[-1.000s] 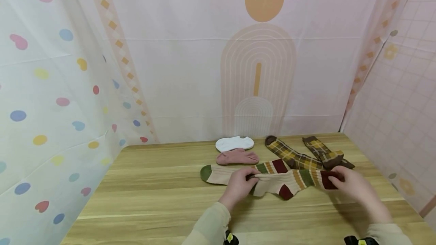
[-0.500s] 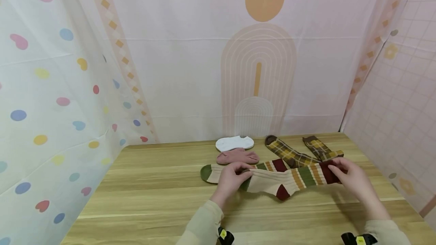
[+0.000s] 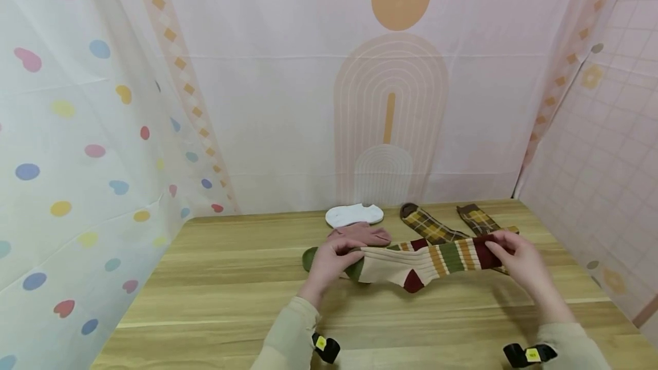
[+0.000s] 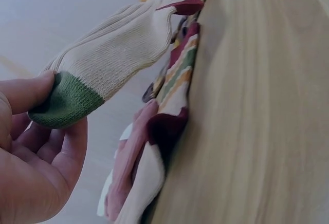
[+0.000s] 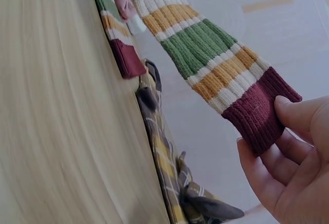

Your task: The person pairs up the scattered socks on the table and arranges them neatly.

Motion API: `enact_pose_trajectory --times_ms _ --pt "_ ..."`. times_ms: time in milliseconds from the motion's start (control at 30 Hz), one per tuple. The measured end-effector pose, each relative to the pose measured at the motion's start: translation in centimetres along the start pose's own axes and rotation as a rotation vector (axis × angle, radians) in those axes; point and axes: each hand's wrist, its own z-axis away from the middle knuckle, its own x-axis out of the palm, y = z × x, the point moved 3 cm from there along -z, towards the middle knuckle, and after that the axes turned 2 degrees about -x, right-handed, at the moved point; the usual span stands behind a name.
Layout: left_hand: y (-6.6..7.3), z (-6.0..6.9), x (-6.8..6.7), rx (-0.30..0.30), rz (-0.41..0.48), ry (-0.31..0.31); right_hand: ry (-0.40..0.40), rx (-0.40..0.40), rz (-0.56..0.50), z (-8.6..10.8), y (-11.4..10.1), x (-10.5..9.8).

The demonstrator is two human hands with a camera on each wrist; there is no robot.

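Stretched between both hands, a cream sock [image 3: 390,264] with green, orange and maroon stripes hangs above the table. My left hand [image 3: 329,267] pinches its green toe [image 4: 69,100] between thumb and fingers. At the other end my right hand [image 3: 519,256] pinches the maroon cuff [image 5: 259,111]. The matching striped sock [image 4: 177,80] lies on the table behind; in the head view the held sock and left hand cover much of it, leaving its green toe [image 3: 308,257] and part of its cuff showing.
On the wooden table [image 3: 216,278], a white sock [image 3: 354,216] and a pink sock [image 3: 362,234] lie at the back. Right of them are two brown-and-yellow plaid socks, one [image 3: 429,224] straight and one [image 3: 478,218] folded. Patterned cloth [image 3: 267,101] hangs behind the table.
Both hands have lifted the striped sock and brought it slightly left. The left hand has shifted to the toe end, and the sock is now straighter, with its green toe showing.
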Motion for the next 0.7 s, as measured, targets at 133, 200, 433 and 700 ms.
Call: enact_pose_trajectory --times_ms 133,200,433,700 --pt "-0.7 -0.3 -0.8 -0.024 0.062 0.014 -0.034 0.025 -0.072 -0.3 -0.4 0.3" --pt "-0.7 -0.3 -1.2 -0.037 0.094 0.013 -0.047 0.037 -0.079 -0.4 -0.5 0.5" --pt "-0.7 -0.2 -2.7 -0.04 0.156 0.042 -0.069 0.048 -0.085 -0.7 -1.3 1.6" --pt "-0.5 -0.2 -4.8 -0.049 0.143 0.091 -0.08 0.04 -0.115 -1.6 -2.4 3.0"
